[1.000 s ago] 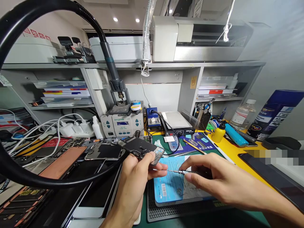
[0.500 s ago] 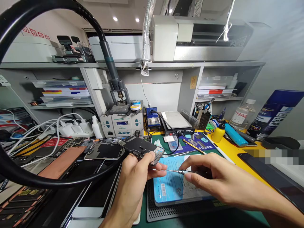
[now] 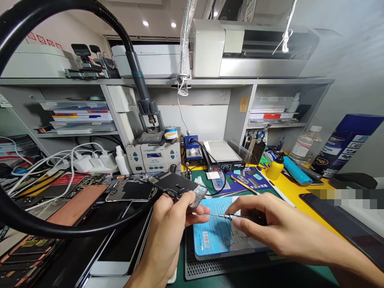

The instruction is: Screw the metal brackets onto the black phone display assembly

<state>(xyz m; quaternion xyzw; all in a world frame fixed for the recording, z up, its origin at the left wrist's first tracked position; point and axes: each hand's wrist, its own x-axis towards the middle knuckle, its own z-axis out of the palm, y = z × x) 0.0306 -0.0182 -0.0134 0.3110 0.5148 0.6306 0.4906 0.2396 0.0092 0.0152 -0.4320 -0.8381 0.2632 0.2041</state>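
Observation:
My left hand (image 3: pixel 171 228) is closed round the near end of an opened phone body (image 3: pixel 177 188), holding it tilted above the bench. My right hand (image 3: pixel 270 228) pinches a thin screwdriver (image 3: pixel 228 217), whose tip points left and meets the phone's lower end beside my left fingers. Under both hands lies a blue phone-shaped panel (image 3: pixel 219 236) on a black ridged mat (image 3: pixel 210 268).
A thick black hose (image 3: pixel 45 230) loops across the left. Several phone parts and screens (image 3: pixel 90 208) lie left of it. At the back stand a hot-air station (image 3: pixel 154 154), a heating plate (image 3: pixel 223 154), a yellow bottle (image 3: pixel 275 168) and a clear bottle (image 3: pixel 306 150).
Almost nothing has changed. Both hands keep their grips, and the view has shifted very slightly.

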